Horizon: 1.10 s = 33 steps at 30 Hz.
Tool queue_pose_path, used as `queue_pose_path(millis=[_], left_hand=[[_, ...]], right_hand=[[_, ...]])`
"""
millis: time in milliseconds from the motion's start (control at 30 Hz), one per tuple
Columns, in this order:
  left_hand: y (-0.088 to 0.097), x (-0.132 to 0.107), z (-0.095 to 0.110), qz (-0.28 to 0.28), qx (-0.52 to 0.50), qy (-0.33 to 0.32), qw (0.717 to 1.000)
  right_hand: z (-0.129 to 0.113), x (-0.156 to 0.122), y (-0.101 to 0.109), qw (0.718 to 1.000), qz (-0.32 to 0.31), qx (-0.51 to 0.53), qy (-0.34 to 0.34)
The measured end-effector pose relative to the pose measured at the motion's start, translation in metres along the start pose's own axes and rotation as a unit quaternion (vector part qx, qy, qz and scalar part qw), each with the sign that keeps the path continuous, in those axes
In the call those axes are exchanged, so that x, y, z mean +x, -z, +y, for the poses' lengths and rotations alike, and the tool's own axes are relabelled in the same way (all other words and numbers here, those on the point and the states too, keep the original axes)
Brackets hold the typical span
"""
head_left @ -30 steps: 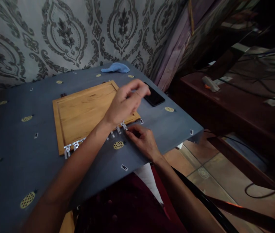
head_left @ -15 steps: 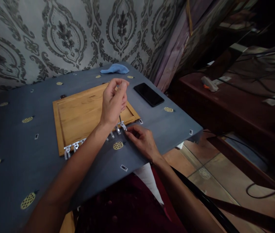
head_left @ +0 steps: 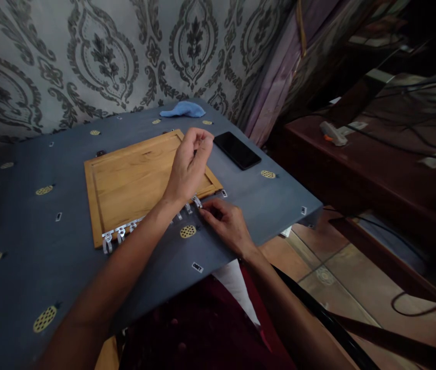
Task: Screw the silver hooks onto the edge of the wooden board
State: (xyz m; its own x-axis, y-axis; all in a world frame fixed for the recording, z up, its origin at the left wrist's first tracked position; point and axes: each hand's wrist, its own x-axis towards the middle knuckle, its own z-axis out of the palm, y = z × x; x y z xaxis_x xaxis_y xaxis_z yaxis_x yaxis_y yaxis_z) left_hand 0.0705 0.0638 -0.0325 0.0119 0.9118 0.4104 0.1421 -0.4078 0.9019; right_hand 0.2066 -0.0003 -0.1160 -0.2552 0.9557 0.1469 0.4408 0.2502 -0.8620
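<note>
My left hand [head_left: 191,163] is closed above the right end of a wooden panel [head_left: 133,180]. Its fingers wrap round a screwdriver, now hidden by the hand; the earlier frame showed its thin shaft. A row of shiny metal clips [head_left: 120,234] lines the panel's near edge, several of them behind my left forearm. At the right end of that row, the thumb and forefinger of my right hand [head_left: 227,223] pinch the tip of the last metal clip [head_left: 197,201].
A blue-grey patterned cloth [head_left: 21,226] covers the table. Right of the panel lies a black phone [head_left: 238,150], with a blue rag [head_left: 184,109] at the back. A dark red table [head_left: 387,169] with cables and a scraper-like tool [head_left: 333,134] stands at the right.
My left hand has shifted right and turned at the wrist, and the thin shaft beneath it has gone out of sight. My right hand has stayed at the end clip.
</note>
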Motion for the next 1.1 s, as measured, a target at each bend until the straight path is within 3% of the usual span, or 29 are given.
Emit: queue_pose_path(millis=[133,267,433,567,633,700,800,867,967,1100], left_hand=[[0.001,0.0,0.001,-0.015,-0.027,0.018,0.999],[0.002,0.001,0.005,-0.033,-0.115,0.073,0.99],[0.008,0.0,0.014,-0.126,-0.179,0.116,0.969],[0.012,0.0,0.011,-0.166,-0.16,0.087,0.969],[0.015,0.001,0.01,-0.162,-0.082,0.046,0.982],[0.02,0.002,0.012,-0.144,0.069,-0.008,0.987],[0.029,0.003,0.023,-0.125,0.329,-0.053,0.935],[0.034,0.003,0.031,-0.139,0.433,-0.05,0.889],[0.039,0.004,0.039,-0.166,0.491,-0.038,0.854],[0.042,0.003,0.041,-0.186,0.509,-0.065,0.838]], right_hand=[[0.0,0.0,0.0,1.0,0.0,0.001,0.005],[0.001,0.0,-0.001,1.0,-0.003,0.01,-0.002],[0.001,0.0,-0.002,1.0,-0.002,0.011,-0.006],[0.002,0.0,-0.002,1.0,0.002,0.013,-0.004],[0.003,0.001,-0.002,1.0,0.003,0.009,-0.001],[0.003,0.001,-0.002,1.0,0.003,0.005,0.0],[0.002,0.001,-0.001,1.0,0.002,0.0,0.0],[0.001,0.001,-0.001,1.0,0.0,0.003,-0.001],[0.002,0.001,-0.002,1.0,-0.001,0.005,-0.003],[0.002,0.002,-0.002,1.0,-0.001,0.001,-0.007]])
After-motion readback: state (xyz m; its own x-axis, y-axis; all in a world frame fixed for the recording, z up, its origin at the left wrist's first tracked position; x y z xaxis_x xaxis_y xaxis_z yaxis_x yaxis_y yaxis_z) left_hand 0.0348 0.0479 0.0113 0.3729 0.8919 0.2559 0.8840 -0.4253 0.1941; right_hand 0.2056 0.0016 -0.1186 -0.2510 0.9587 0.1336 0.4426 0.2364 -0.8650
